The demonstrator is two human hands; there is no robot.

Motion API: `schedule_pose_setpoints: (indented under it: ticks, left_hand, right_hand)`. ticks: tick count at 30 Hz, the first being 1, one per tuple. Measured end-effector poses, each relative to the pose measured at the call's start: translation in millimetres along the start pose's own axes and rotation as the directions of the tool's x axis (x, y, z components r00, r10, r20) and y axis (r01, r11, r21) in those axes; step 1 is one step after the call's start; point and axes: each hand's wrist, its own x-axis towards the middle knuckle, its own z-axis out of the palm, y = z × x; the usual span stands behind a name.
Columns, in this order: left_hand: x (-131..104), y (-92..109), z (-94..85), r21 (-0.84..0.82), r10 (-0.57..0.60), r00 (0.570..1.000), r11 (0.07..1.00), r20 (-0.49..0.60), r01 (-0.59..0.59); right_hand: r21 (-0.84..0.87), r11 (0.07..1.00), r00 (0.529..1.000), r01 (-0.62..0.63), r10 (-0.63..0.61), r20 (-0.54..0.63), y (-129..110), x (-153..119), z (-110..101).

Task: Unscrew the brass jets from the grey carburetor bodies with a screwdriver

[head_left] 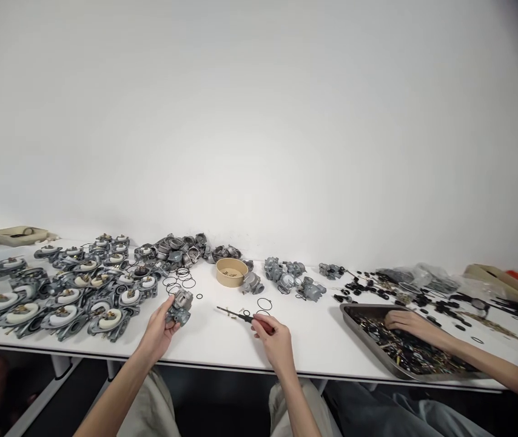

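My left hand [158, 332] is closed around a grey metal carburetor [179, 307], held just above the front of the white table. In my right hand [275, 343] is a screwdriver [259, 323] with a red and black handle, its thin shaft pointing left toward the carburetor but apart from it. Small brass-coloured pieces [228, 312] lie on the table near the shaft. Black rubber rings [264, 304] lie just beyond my right hand, and a small ring [199, 296] sits between the hands. Behind them stands a round tan tub [232, 272] with small parts inside.
Rows of carburetor bodies with white floats [63, 314] cover the left side. More grey carburetors [290, 278] stand at the back right. Another person's hand [409, 323] reaches into a metal tray [390, 359] of small parts at right. Black pieces [372, 288] lie scattered behind it.
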Motion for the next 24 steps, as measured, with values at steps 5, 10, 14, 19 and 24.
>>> schedule_pose_setpoints:
  ticks: [5,10,14,19,24]
  left_hand:
    - [-12.7,-6.0,9.1,0.285,0.185,0.982,0.940,0.036,-0.187]
    - [-29.1,-11.6,9.9,0.610,0.438,0.866,0.626,0.241,-0.486]
    - [-24.1,9.2,6.4,0.613,0.341,0.678,0.290,0.651,-0.735]
    - [1.4,57.8,33.4,0.683,-0.065,0.680,0.093,0.730,-0.725]
    - [21.4,76.2,70.5,0.649,-0.297,0.665,-0.167,0.685,-0.743]
  right_hand:
    - [-0.147,0.979,0.988,0.143,-0.132,0.083,3.5,-1.6,4.0]
    - [-0.219,0.952,0.975,0.213,-0.194,0.106,3.5,-1.8,3.6]
    - [-0.269,0.929,0.964,0.254,-0.222,0.143,1.3,-2.6,4.4]
    - [-0.280,0.929,0.966,0.242,-0.204,0.159,-1.8,-3.3,5.8]
    - [-0.282,0.930,0.968,0.234,-0.197,0.153,-2.6,-4.0,6.7]
